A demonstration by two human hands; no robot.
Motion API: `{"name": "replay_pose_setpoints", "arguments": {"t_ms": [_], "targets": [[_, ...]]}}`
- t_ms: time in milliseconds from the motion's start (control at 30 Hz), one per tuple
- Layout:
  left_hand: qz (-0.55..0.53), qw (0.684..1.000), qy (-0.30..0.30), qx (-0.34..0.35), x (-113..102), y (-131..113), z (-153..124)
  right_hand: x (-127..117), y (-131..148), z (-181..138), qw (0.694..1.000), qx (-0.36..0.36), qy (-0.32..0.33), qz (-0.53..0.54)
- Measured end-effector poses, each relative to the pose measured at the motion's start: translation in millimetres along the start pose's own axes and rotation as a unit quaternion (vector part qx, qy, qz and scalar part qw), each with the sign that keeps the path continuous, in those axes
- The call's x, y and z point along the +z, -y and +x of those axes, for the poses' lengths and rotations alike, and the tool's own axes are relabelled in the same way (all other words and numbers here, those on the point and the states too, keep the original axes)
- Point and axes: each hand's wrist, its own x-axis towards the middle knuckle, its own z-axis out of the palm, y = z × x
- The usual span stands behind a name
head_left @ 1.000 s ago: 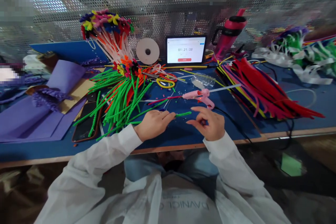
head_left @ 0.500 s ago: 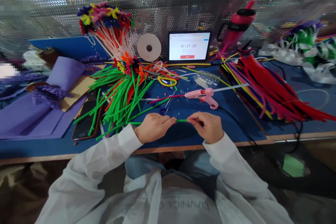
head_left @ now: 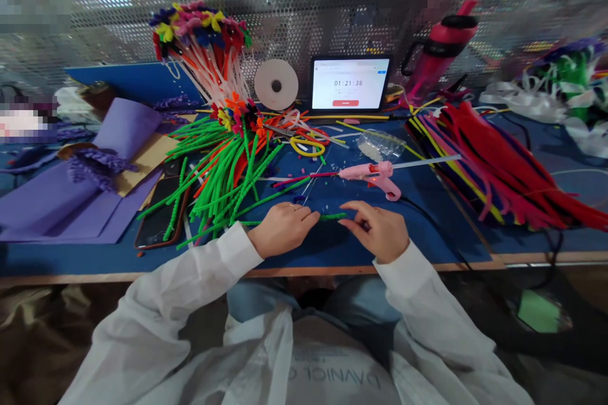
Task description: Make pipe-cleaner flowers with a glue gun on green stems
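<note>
My left hand (head_left: 285,228) is closed on a green pipe cleaner (head_left: 332,217), whose tip sticks out to the right past the fingers. The rest of it runs left beneath that hand. At the tip, my right hand (head_left: 377,228) has its thumb and forefinger parted, with the pipe cleaner's end between them and not pinched. Just behind the hands lies a pink glue gun (head_left: 368,172), a clear glue stick (head_left: 427,162) protruding from its back. To the left spreads a heap of green pipe cleaners (head_left: 223,183).
A phone (head_left: 160,212) and purple wrapping paper (head_left: 71,215) lie left. Pipe-cleaner flowers (head_left: 199,22), a white ribbon roll (head_left: 276,85), a tablet (head_left: 350,85) and a pink bottle (head_left: 439,50) stand at the back. Red pipe cleaners (head_left: 498,158) lie right. The glue gun's black cord (head_left: 427,218) crosses the table.
My right thumb and forefinger have opened off the pipe cleaner's tip, which they pinched before. My left hand keeps its hold. The whole view has shifted slightly.
</note>
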Motion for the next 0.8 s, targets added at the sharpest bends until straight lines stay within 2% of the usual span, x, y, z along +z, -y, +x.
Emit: {"name": "replay_pose_setpoints", "arguments": {"t_ms": [67,167,233,300,400,500,633,733,800], "targets": [[-0.003,1.0,-0.006,-0.018,-1.8,2.9,1.5,-11.4,-14.2,-0.4,0.999,0.021,-0.019,-0.014],[-0.012,0.998,-0.012,-0.052,-5.0,7.6,4.4,-33.1,-45.8,3.1,0.992,0.06,-0.058,-0.098],[-0.029,0.997,-0.002,-0.072,-5.6,9.2,6.1,-43.6,-68.0,10.4,0.989,0.079,-0.058,-0.111],[-0.051,0.996,0.022,-0.074,-4.1,9.1,7.0,-45.9,-86.8,21.6,0.993,0.056,-0.038,-0.101],[-0.059,0.996,0.047,-0.047,0.6,7.8,6.7,-32.6,-106.5,41.6,0.994,-0.02,0.038,-0.1],[-0.023,0.997,0.05,-0.046,4.1,9.9,5.6,-10.3,-118.9,57.5,0.988,-0.076,0.134,-0.023],[0.015,0.992,0.053,-0.117,4.2,21.1,5.0,7.9,-126.9,66.2,0.985,-0.048,0.165,0.021],[0.01,0.988,0.04,-0.151,2.5,31.2,5.5,7.8,-126.8,66.8,0.978,-0.026,0.188,0.083],[0.001,0.987,0.011,-0.158,1.1,36.4,5.8,3.8,-126.8,65.1,0.976,0.002,0.177,0.125]]}}
